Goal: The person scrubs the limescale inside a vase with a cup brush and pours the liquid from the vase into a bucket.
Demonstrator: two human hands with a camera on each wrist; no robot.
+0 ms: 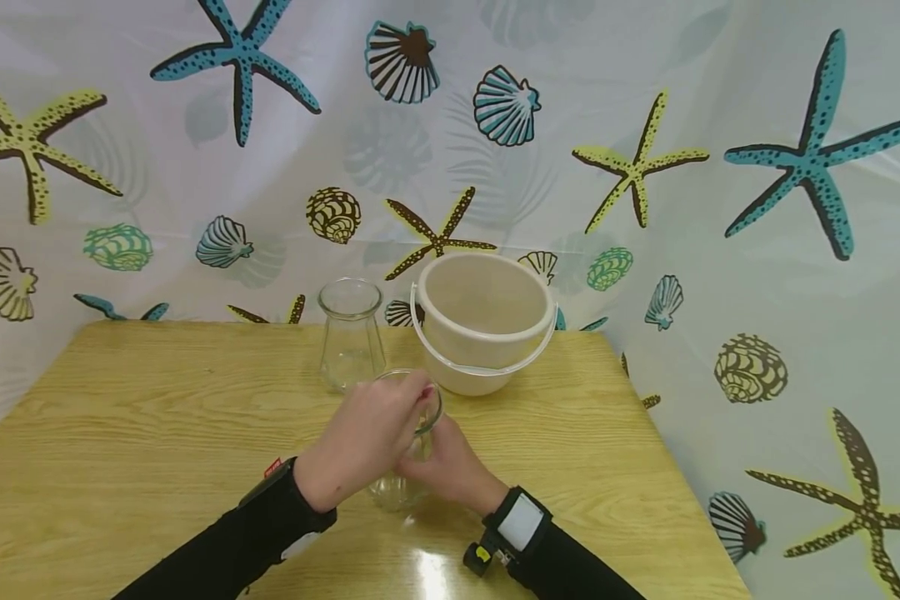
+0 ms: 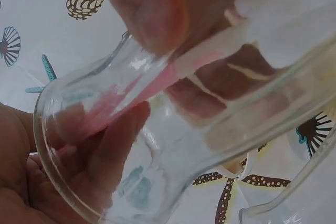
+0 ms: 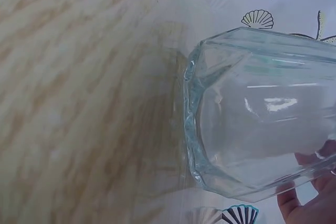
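A clear glass vase point(image 1: 394, 493) with a flared rim is in front of me on the wooden table. My right hand point(image 1: 456, 468) grips it from the outside, its fingers round the glass below the rim. My left hand point(image 1: 367, 437) is at the mouth, with fingers reaching inside the neck. Through the glass in the left wrist view, those fingers pinch a slim pink thing point(image 2: 152, 87) with a whitish end; I cannot tell its kind. The faceted base of the vase point(image 3: 262, 114) shows in the right wrist view, close over the tabletop.
A second glass vase point(image 1: 351, 354) stands upright behind my left hand. To its right is a cream bucket point(image 1: 468, 358) with its handle hanging at the front. A curtain point(image 1: 450, 158) patterned with shells and starfish hangs behind the wooden table point(image 1: 157, 433).
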